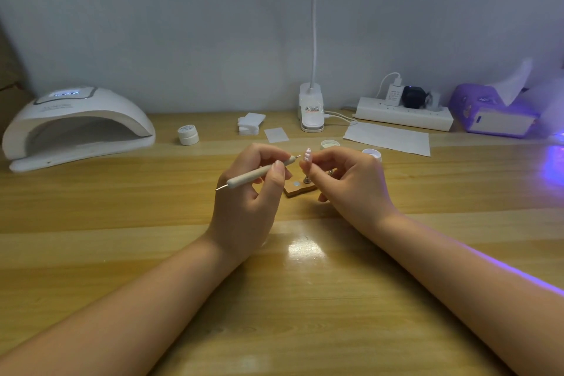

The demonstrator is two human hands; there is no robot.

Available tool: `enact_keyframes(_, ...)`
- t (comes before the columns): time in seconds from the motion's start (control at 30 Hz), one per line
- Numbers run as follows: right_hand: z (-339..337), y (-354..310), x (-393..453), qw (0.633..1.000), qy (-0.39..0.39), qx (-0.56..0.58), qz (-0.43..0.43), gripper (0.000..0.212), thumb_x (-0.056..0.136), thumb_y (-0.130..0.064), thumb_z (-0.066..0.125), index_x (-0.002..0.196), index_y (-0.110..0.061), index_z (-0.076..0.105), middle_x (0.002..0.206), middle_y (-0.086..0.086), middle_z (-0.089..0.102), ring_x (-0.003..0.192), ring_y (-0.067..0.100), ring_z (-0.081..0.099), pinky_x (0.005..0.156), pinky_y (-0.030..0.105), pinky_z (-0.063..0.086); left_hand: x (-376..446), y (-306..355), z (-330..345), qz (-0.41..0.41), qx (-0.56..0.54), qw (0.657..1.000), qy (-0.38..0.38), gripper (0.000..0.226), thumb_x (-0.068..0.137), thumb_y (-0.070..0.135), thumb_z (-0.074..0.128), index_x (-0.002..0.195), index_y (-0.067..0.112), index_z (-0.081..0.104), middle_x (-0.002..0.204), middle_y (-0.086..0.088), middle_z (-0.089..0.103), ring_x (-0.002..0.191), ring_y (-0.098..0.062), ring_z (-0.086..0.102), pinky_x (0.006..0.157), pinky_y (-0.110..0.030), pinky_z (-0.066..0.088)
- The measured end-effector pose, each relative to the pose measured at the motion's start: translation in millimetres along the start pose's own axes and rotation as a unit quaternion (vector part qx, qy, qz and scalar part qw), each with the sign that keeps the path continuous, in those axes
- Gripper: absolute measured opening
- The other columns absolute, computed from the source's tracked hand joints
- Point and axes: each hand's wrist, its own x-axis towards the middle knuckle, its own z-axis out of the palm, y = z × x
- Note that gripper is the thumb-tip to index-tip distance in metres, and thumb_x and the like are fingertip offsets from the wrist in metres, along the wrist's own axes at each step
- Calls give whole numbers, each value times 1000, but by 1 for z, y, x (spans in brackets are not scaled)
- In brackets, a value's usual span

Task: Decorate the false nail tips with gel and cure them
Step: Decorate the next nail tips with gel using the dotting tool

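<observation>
My left hand (250,192) grips a beige dotting pen (259,173) with metal tips at both ends. Its far tip nearly touches a pale pink false nail tip (308,155). The nail tip stands on a small metal holder that my right hand (351,183) pinches. Under the hands lies a small wooden stand (300,191) with a round metal spot on it. An open gel pot (372,153) and its lid (330,143) sit just behind my right hand. The white curing lamp (79,127) stands at the far left, its display lit.
A closed white jar (188,134), a stack of white pads (251,123), a desk lamp base (311,110), a sheet of paper (387,138), a power strip (403,114) and a purple tissue box (488,110) line the back. Purple light glows at the right edge.
</observation>
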Motion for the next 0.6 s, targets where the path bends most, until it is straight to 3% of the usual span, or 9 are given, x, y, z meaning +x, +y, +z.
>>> enact_keyframes(0.2,0,-1,1,1000,-16,15,1,12,86,-23,71,92,-13,74,79,-2,71,71,17,68,61,47,55,1,1,-1,-14,-19,1000,15,10,91,15,51,94,18,60,84,0,66,80,-11,65,70,-22,52)
enact_keyframes(0.6,0,1,1,1000,-14,21,-5,14,86,-24,71,93,-13,74,78,2,71,64,24,67,57,48,54,0,2,0,10,-23,1000,-15,20,89,23,48,94,10,62,85,-3,67,79,-11,66,70,-20,52)
